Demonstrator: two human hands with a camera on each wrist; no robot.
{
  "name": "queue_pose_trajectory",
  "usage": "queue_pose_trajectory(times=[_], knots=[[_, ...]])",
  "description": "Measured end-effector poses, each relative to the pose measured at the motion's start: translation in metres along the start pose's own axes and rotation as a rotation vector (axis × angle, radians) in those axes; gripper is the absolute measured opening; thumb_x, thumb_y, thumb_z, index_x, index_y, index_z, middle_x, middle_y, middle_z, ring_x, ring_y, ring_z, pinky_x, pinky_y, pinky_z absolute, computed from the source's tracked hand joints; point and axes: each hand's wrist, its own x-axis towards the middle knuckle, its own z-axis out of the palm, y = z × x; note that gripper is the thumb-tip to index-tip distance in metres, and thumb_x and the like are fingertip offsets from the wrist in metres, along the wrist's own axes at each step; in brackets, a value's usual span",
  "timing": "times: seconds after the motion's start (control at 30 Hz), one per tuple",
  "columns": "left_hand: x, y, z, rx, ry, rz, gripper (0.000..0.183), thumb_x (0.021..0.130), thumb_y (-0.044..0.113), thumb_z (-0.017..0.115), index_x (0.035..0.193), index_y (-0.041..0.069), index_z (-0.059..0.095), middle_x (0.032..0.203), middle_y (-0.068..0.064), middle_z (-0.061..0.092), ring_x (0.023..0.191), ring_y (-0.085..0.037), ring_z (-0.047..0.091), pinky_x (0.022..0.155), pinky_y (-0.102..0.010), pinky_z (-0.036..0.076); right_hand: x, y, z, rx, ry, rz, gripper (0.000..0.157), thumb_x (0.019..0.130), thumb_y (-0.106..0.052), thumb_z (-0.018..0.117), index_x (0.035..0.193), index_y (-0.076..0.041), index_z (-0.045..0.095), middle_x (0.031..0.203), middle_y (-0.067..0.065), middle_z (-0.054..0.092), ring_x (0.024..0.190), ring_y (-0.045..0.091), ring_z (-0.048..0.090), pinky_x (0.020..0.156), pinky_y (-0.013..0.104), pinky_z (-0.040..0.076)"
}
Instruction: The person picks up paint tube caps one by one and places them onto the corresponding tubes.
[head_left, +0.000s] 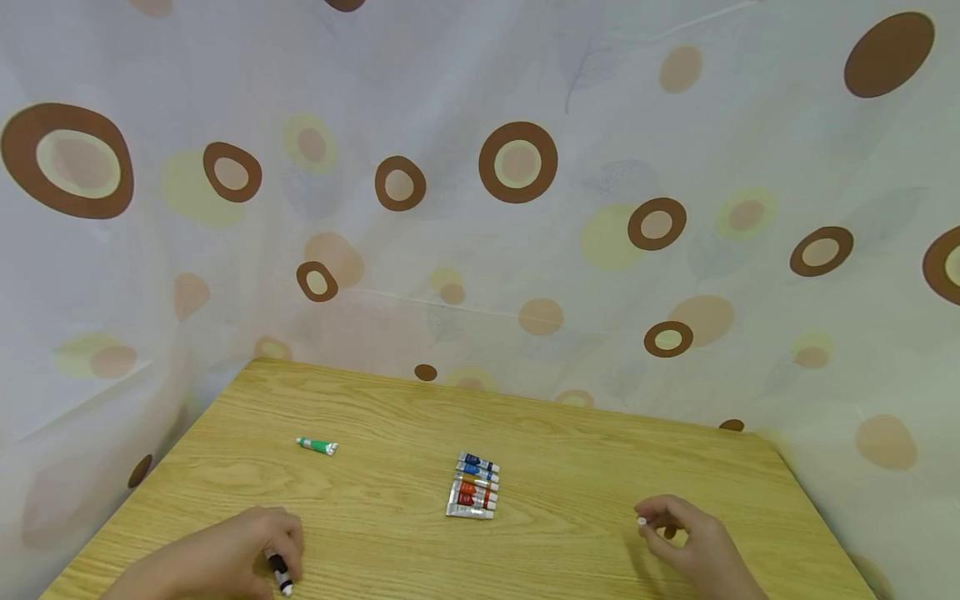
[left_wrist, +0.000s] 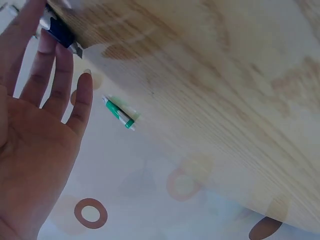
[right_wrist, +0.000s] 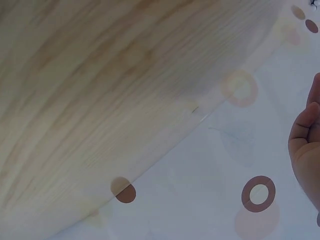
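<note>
My left hand [head_left: 258, 546] holds a black-and-silver paint tube [head_left: 279, 571] close over the near left of the table, its white cap toward me. In the left wrist view this tube [left_wrist: 60, 32] looks dark blue, beside the fingers [left_wrist: 60, 80]. My right hand [head_left: 690, 537], over the right part of the table, pinches a small white cap-like piece [head_left: 642, 521] between thumb and forefinger; whatever is inside the hand is hidden. The right wrist view catches only an edge of that hand [right_wrist: 306, 145].
A row of paint tubes [head_left: 474, 487], blue, ochre, red and white, lies side by side mid-table, caps to the right. Farther left lies a green paint tube [head_left: 318, 446]. The wooden table [head_left: 390, 417] meets a patterned curtain [head_left: 465, 250] at its back and sides.
</note>
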Motion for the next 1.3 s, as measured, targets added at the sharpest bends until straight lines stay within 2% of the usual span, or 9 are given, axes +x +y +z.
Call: queue_pose_trajectory(times=[0.13,0.3,0.37,0.57,0.73,0.83,1.0,1.3], knots=[[-0.002,-0.002,0.0,0.019,0.004,-0.023,0.02,0.088,0.013,0.079,0.097,0.031,0.08,0.091,0.015,0.065,0.08,0.008,0.049,0.063,-0.016,0.047,-0.001,-0.003,0.0,0.016,-0.002,0.031,0.016,0.088,-0.004,0.078,0.099,-0.013,0.071,0.088,-0.007,0.073,0.074,-0.008,0.059,0.064,0.021,0.054],[-0.002,-0.004,-0.001,-0.011,-0.007,-0.019,0.016,0.093,0.015,0.075,0.099,0.028,0.081,0.092,0.015,0.067,0.085,0.007,0.055,0.067,-0.018,0.052,-0.001,-0.006,0.001,0.03,0.003,0.07,0.013,0.089,-0.005,0.078,0.094,-0.015,0.07,0.085,-0.015,0.07,0.073,-0.007,0.059,0.064,0.021,0.053],[-0.001,-0.005,-0.001,0.022,-0.002,-0.007,0.014,0.095,0.018,0.073,0.1,0.028,0.081,0.093,0.017,0.067,0.087,0.008,0.056,0.069,-0.018,0.053,0.0,-0.007,0.001,0.025,0.01,0.075,0.014,0.088,-0.005,0.078,0.093,-0.016,0.07,0.084,-0.017,0.069,0.073,-0.007,0.059,0.064,0.021,0.053],[0.007,-0.003,0.0,0.121,0.031,0.036,0.014,0.096,0.018,0.072,0.101,0.028,0.081,0.093,0.019,0.067,0.085,0.011,0.056,0.069,-0.017,0.051,-0.001,-0.007,0.002,0.016,0.046,0.018,0.017,0.086,-0.002,0.079,0.093,-0.016,0.071,0.083,-0.014,0.07,0.073,-0.007,0.059,0.063,0.021,0.053],[0.019,0.001,-0.001,0.162,0.043,-0.015,0.011,0.097,0.024,0.072,0.101,0.03,0.081,0.095,0.022,0.064,0.085,0.011,0.056,0.071,-0.018,0.051,0.001,-0.006,0.005,0.015,0.089,-0.047,0.022,0.084,0.003,0.079,0.093,-0.016,0.072,0.084,-0.007,0.072,0.073,-0.007,0.059,0.062,0.02,0.052],[0.026,0.004,-0.002,0.196,0.057,-0.029,0.011,0.098,0.027,0.071,0.1,0.032,0.08,0.095,0.024,0.062,0.085,0.011,0.055,0.071,-0.019,0.051,0.0,-0.008,0.005,0.015,0.101,-0.058,0.023,0.083,0.005,0.078,0.094,-0.015,0.072,0.085,-0.006,0.073,0.074,-0.007,0.059,0.063,0.021,0.052],[0.04,0.008,-0.004,0.173,0.075,-0.036,0.01,0.098,0.027,0.071,0.102,0.028,0.081,0.095,0.022,0.063,0.084,0.011,0.054,0.071,-0.019,0.052,0.001,-0.011,0.007,0.017,0.113,-0.059,0.023,0.085,0.005,0.077,0.096,-0.014,0.072,0.086,-0.005,0.073,0.075,-0.006,0.06,0.064,0.022,0.053],[0.062,0.016,-0.005,0.134,0.164,0.02,0.01,0.097,0.017,0.073,0.1,0.024,0.079,0.095,0.013,0.066,0.087,0.008,0.058,0.072,-0.018,0.055,0.007,-0.014,0.014,0.021,0.159,-0.173,0.034,0.082,0.01,0.076,0.098,-0.019,0.073,0.087,-0.004,0.073,0.075,-0.005,0.06,0.064,0.019,0.051]])
